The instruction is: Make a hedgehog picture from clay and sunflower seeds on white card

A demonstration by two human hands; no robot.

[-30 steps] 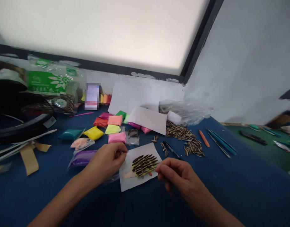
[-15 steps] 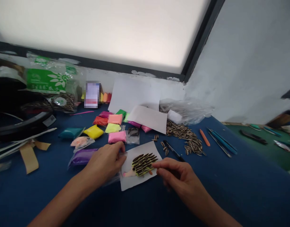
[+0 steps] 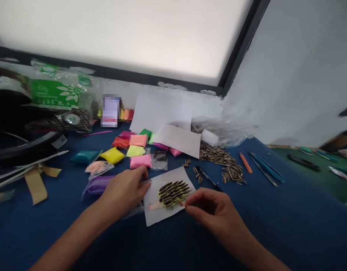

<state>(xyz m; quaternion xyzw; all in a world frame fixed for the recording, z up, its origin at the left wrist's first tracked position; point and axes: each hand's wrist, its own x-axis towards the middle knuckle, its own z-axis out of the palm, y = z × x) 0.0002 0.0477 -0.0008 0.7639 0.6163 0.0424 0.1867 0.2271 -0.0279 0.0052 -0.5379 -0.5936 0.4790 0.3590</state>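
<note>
A hedgehog picture (image 3: 175, 194) lies on a small white sheet of paper (image 3: 156, 218). Its back is yellow-green clay set with rows of dark sunflower seeds, and its face is pale pink clay with a pink nose. My left hand (image 3: 128, 190) rests at the sheet's upper left corner, fingers bent, thumb on the paper's edge. At the hedgehog's lower right edge, my right hand (image 3: 211, 209) is closed in a pinch on a small orange piece of clay (image 3: 185, 204). The fingertips partly hide that piece.
Beyond the sheet lie colourful clay packets (image 3: 141, 161), a pen (image 3: 208, 178) and a sunflower seed pile (image 3: 222, 162). An orange stick (image 3: 246, 163) and blue tweezers (image 3: 268, 167) are on the right. A purple packet (image 3: 97, 186) sits beside my left forearm; a phone (image 3: 110, 111) stands behind.
My right hand's fingertips have moved slightly down from the seeds to the hedgehog's lower edge, and the orange piece now shows between them. My left hand stays at the paper's corner.
</note>
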